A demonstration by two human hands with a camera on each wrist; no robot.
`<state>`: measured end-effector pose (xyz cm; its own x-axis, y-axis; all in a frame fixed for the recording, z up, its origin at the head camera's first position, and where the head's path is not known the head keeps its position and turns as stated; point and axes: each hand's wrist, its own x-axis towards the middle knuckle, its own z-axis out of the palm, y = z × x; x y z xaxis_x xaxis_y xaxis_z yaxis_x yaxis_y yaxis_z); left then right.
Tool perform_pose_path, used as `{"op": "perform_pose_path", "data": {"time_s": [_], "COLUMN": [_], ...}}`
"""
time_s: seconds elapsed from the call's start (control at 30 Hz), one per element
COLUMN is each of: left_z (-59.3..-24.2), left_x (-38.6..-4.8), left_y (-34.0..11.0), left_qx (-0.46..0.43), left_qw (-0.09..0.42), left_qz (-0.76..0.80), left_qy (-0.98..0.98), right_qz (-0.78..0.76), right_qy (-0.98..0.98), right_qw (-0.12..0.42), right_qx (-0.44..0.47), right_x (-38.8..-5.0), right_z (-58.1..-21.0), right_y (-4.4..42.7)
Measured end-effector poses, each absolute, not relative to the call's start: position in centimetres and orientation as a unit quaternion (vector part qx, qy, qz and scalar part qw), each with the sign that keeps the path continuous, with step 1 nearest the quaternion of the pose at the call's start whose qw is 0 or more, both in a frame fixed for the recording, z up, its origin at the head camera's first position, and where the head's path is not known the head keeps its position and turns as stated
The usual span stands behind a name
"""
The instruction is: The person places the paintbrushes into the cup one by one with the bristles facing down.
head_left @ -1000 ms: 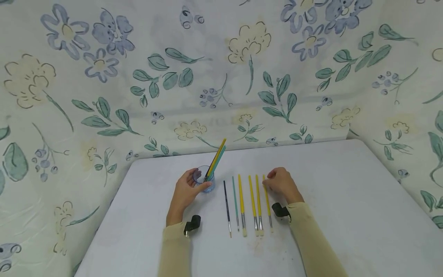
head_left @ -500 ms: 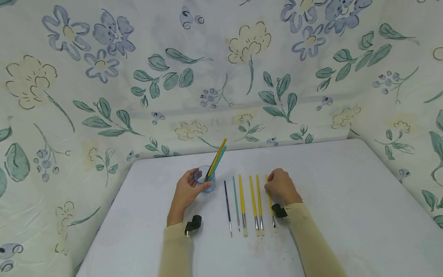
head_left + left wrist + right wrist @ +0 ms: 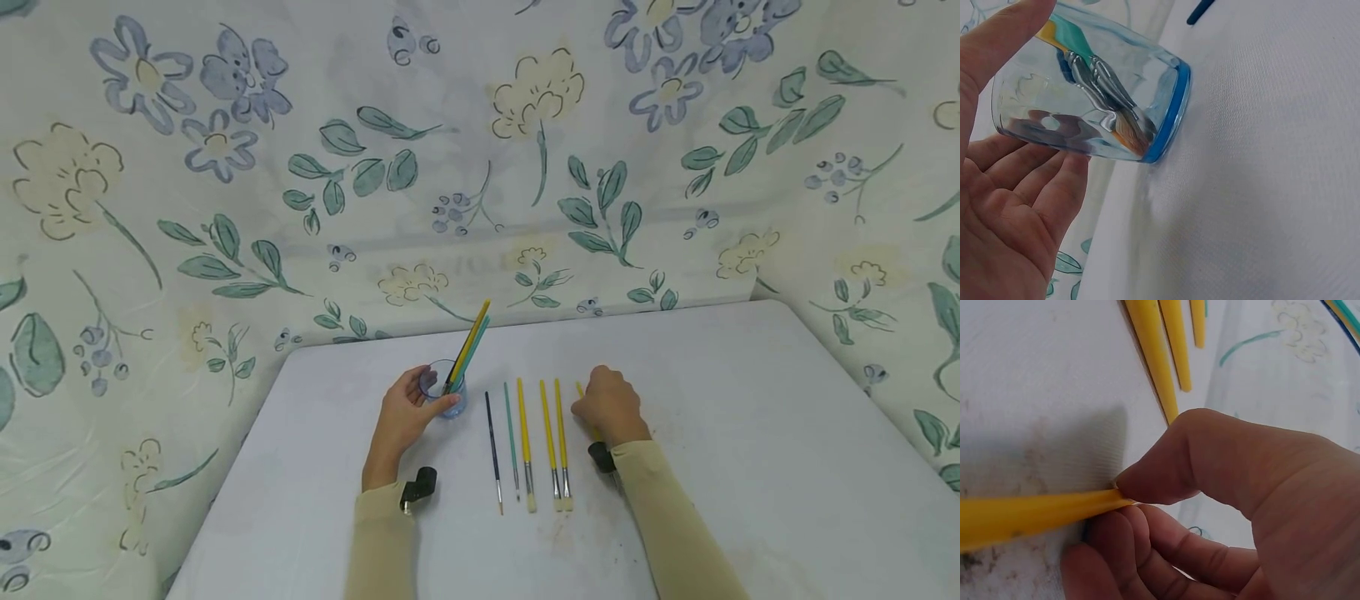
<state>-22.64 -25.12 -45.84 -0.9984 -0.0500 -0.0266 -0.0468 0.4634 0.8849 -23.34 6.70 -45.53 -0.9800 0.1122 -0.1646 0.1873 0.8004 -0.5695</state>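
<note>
My left hand (image 3: 397, 422) holds a clear glass (image 3: 453, 407) with a blue base (image 3: 1171, 115), thumb on one side and fingers on the other. Several paintbrushes (image 3: 471, 346), yellow, teal and dark, lean inside it, bristles down. Between thumb and fingers, my right hand (image 3: 613, 408) pinches a yellow paintbrush (image 3: 1035, 515) by its handle. That brush's bristle end is hidden under the wrist in the head view. To the left of this hand, a pair of yellow paintbrushes (image 3: 549, 429) lies close together.
Further left on the white table (image 3: 300, 500) lie a thicker yellow paintbrush (image 3: 524, 425), a thin teal paintbrush (image 3: 511, 433) and a dark blue paintbrush (image 3: 492, 442), roughly parallel. A floral cloth (image 3: 465, 250) hangs behind the table and at both sides.
My right hand has taken hold of the rightmost yellow paintbrush, whose bristle end has swung right and gone out of sight beneath the wrist. The left hand and glass stay in place.
</note>
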Motion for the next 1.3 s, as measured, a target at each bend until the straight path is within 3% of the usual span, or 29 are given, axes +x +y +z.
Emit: {"op": "perform_pose_path", "data": {"time_s": [0.17, 0.4, 0.83, 1.3], "left_z": [-46.0, -45.9, -45.8, -45.8], "left_x": [-22.6, -22.7, -22.7, -22.6], "left_y": [-25.1, -25.1, -25.1, -24.9], "left_qx": [0.029, 0.031, 0.032, 0.036], "left_qw": [0.001, 0.000, -0.002, -0.002], "left_qz": [-0.522, -0.519, -0.518, -0.514], "left_qy": [-0.853, -0.854, -0.855, -0.857], "right_qz": [-0.316, -0.371, -0.466, -0.552], "right_qy": [0.943, 0.917, 0.868, 0.824], "right_qw": [0.064, 0.116, 0.141, 0.111], "right_qx": [0.080, 0.091, 0.102, 0.070], "right_x": [-23.5, -24.0, -24.2, -24.3], "right_z": [-45.6, -45.2, -43.8, -43.4], "right_y": [7.0, 8.4, 8.8, 8.3]}}
